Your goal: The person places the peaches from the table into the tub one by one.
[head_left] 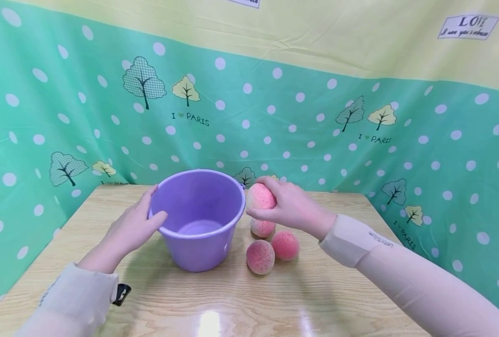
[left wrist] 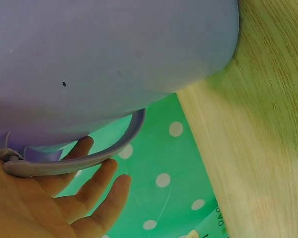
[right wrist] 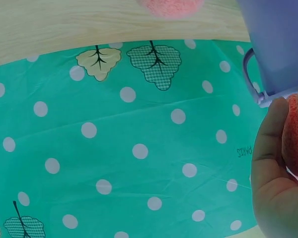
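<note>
A purple plastic bucket (head_left: 196,250) stands upright on the table. My left hand (head_left: 135,224) holds its left rim, thumb over the inside and fingers outside; the left wrist view shows those fingers by the bucket's handle (left wrist: 89,161). My right hand (head_left: 293,206) grips a fuzzy pink peach (head_left: 260,196), raised beside the bucket's right rim. Below that hand, a second peach (head_left: 263,228) is partly hidden. Two redder peaches, one to the right (head_left: 285,245) and a nearer one (head_left: 260,257), sit close together on the table. The bucket's visible inside holds nothing.
The wooden table (head_left: 241,304) has a light grain and a shiny top. Behind it and at both sides hangs a green and yellow cloth (head_left: 249,126) with white dots and printed trees. A black strap end (head_left: 121,294) sticks out at the left sleeve.
</note>
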### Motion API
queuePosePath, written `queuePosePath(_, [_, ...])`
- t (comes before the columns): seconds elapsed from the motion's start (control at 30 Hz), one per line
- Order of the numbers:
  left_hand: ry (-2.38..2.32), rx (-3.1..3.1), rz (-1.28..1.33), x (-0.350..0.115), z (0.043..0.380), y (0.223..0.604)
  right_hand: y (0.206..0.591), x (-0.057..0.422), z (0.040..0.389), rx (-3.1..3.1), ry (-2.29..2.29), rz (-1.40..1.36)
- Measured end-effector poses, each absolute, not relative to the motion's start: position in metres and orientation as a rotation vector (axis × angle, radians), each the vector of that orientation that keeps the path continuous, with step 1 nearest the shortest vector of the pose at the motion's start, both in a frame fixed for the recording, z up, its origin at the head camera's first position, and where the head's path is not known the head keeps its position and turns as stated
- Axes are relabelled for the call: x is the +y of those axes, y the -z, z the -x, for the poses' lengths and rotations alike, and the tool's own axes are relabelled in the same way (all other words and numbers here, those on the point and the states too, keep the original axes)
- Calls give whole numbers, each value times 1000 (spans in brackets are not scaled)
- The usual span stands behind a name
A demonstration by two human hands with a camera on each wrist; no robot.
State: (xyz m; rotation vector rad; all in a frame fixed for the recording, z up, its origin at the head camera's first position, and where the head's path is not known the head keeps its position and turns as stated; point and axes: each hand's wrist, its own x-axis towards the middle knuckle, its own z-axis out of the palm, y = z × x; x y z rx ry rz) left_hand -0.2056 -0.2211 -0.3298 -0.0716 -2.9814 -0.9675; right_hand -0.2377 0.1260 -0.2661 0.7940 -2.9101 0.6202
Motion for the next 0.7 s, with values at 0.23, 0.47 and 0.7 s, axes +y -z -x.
queuePosePath(0.23, [963,-2979,75,-222,205,330,262,115,241,-2917,-624,-789])
queuePosePath(0.47, [952,-2961,92,-221,205,330,261,106,244,-2901,-661,-822])
queuePosePath(0.7, [956,-2963,89,-221,205,329,254,95,244,-2891,-672,-843])
